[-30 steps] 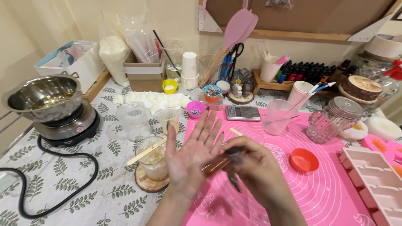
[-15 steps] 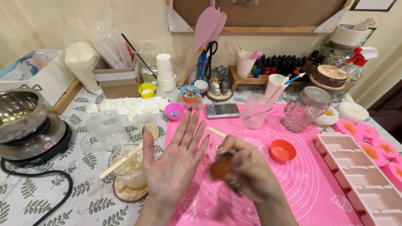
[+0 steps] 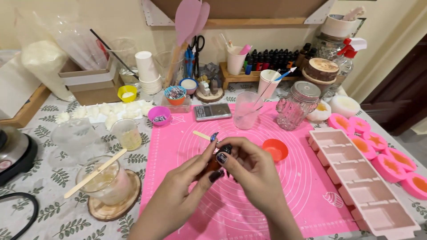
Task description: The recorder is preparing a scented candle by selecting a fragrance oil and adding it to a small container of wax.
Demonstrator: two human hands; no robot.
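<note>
Over the pink silicone mat [image 3: 293, 186] both my hands meet around a small amber bottle [image 3: 213, 166] with a black cap [image 3: 226, 148]. My left hand [image 3: 178, 193] wraps the bottle's body from the left. My right hand [image 3: 253, 173] pinches the cap with thumb and fingertips. Most of the bottle is hidden by my fingers. An orange silicone cup [image 3: 275, 148] lies just to the right of my hands, and a wooden stick [image 3: 201, 135] lies on the mat beyond them.
A glass of pale liquid with a stirring stick [image 3: 103, 182] stands on a wooden coaster at left. A pink multi-cavity mould [image 3: 362, 186] and pink cups with orange fill [image 3: 391, 160] lie at right. A small scale [image 3: 212, 111], plastic cup [image 3: 246, 110] and glass jar [image 3: 299, 105] stand behind.
My left hand, held open and flat before, has closed onto the bottle. My right hand has shifted to the cap. The view has panned right, so the hot plate is nearly out of frame.
</note>
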